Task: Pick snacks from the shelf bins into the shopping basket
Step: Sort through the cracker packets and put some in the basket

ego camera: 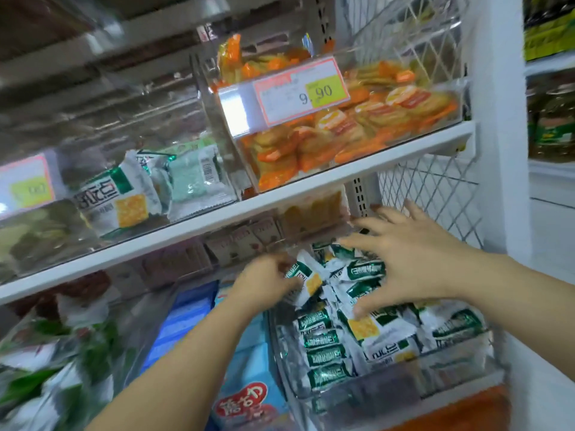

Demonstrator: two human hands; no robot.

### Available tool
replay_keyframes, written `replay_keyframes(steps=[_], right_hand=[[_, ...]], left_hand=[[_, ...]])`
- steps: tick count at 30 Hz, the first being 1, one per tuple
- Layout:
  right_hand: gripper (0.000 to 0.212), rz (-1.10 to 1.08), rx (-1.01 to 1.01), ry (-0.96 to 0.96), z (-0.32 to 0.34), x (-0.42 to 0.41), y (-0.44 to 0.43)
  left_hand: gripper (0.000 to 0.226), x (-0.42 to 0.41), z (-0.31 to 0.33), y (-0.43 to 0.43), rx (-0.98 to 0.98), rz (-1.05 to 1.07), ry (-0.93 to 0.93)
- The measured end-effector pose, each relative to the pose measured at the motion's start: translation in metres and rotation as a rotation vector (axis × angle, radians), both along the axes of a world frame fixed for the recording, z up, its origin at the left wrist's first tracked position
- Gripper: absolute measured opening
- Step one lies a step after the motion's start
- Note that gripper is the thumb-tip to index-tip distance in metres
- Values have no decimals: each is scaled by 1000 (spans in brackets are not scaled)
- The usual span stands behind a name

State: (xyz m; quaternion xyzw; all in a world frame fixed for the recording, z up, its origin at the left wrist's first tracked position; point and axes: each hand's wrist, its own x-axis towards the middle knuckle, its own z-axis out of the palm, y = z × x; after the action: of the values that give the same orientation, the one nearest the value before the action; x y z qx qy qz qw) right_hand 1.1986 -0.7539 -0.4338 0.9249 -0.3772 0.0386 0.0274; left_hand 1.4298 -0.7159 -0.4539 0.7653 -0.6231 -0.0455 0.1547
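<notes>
Clear acrylic bin (pixel 404 384) at 5 o'clock, heaped with white cracker packets (pixel 329 353) banded in green, some printed with a yellow square cracker. One upper packet (pixel 306 276), at the heap's 10 o'clock corner, is pinched by the curled fingers of the left hand (pixel 267 281). The right hand (pixel 410 262) is held flat, fingers spread, over the heap. The white shelf edge (pixel 217 225) lies close above both hands; wire mesh (pixel 435 194) bounds the 2 o'clock side.
</notes>
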Motion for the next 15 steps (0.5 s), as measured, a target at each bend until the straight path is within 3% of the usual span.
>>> replay_keyframes(steps=[3, 7, 11, 15], right_hand=[[110, 8, 95, 46, -4, -2, -7], [113, 26, 76, 87, -11, -3, -13], [114, 37, 87, 77, -13, -3, -15], [113, 44, 95, 62, -15, -3, -15]], left_hand=[[53, 8, 0, -13, 126, -15, -34], [52, 15, 7, -22, 177, -78, -32], [42, 19, 10, -28, 238, -152, -229], [44, 19, 6, -37, 312, -173, -294]])
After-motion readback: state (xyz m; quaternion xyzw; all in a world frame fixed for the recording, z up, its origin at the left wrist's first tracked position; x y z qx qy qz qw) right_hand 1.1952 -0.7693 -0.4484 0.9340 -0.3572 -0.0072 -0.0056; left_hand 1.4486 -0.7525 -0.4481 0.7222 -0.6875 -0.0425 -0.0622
